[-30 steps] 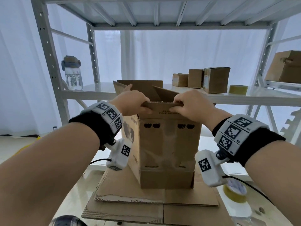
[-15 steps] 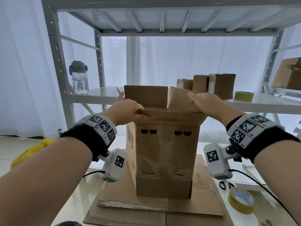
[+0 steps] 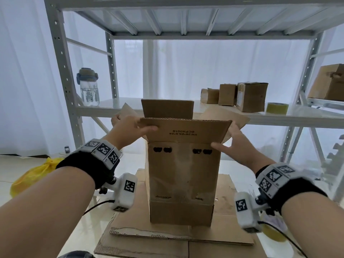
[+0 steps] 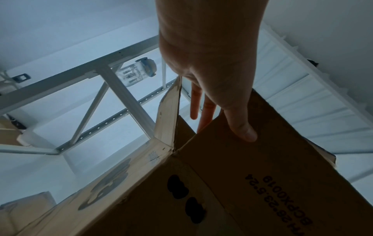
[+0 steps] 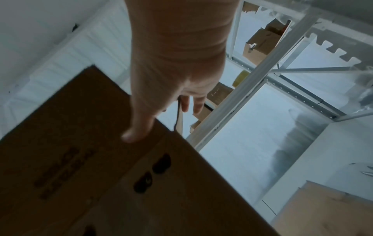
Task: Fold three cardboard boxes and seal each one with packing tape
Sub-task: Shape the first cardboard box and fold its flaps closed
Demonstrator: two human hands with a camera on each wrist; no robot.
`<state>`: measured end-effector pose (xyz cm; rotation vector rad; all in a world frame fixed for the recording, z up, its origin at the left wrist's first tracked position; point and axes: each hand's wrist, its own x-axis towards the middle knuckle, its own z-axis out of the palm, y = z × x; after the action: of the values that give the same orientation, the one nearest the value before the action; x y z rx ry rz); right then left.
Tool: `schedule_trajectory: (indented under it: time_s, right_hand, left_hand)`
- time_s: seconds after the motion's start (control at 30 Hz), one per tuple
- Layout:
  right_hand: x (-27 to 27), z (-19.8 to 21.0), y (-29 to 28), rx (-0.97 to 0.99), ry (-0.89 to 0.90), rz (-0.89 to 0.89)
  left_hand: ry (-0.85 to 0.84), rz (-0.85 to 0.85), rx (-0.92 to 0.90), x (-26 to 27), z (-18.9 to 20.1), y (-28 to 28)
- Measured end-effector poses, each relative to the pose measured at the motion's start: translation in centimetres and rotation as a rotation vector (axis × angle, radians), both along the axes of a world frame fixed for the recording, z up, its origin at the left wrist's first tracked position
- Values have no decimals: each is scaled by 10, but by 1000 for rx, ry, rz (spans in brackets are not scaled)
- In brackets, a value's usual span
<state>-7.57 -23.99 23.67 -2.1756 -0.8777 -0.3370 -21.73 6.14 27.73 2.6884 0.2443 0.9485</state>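
Box flap reads "BCPX0019"; 2nd line approx "YH 28-23.5-24".

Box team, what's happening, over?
Left hand grips near flap. Right hand open at its corner. Box upright, unsealed. Nothing blocking.

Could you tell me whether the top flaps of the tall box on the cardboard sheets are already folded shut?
No, the tall box stands open, its near flap and far flap upright.
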Motion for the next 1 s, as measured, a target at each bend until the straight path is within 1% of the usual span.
schedule_trajectory:
  time_s: [0.07, 0.13, 0.2, 0.27, 0.33, 0.4, 0.5, 0.6, 0.67, 0.73, 0.8, 0.87, 0.93, 1.0]
  right_hand:
    - [4, -11, 9, 3, -104, -8]
    - [2, -12, 15, 47, -125, -50]
    - [-1, -10, 19, 99, -134, -74]
    - [-3, -8, 23, 148, -129, -103]
    - [-3, -6, 25, 205, -141, -141]
    - [1, -1, 26, 244, -201, -165]
    - [6, 9, 24, 196, -253, -188]
    - [7, 15, 27, 163, -212, -200]
    - [7, 17, 30, 210, -160, -196]
    - [7, 18, 33, 254, -117, -221]
    - [6, 18, 35, 253, -110, -278]
    - [4, 17, 38, 163, -151, -331]
    - [3, 15, 44, -43, -233, -360]
    - [1, 13, 52, -286, -304, -383]
  left_hand:
    - [-16, 1, -42, -1, -4, -4]
    - [-42, -7, -94, 1, -10, -3]
    - [-83, -35, -183, 4, -19, 3]
    - [-104, -45, -207, 10, -24, 6]
    - [-76, -2, -176, 15, -23, 3]
    - [-44, 59, -137, 20, -19, -1]
    - [-6, 132, -55, 24, -14, -4]
    - [2, 167, 5, 26, -11, -6]
    - [5, 206, 37, 26, -10, -10]
    - [6, 267, 50, 27, -10, -10]
    - [22, 364, 73, 30, -12, -7]
    - [29, 440, 78, 33, -13, -2]
    - [90, 480, 110, 33, -14, 0]
    - [151, 477, 197, 35, -19, 1]
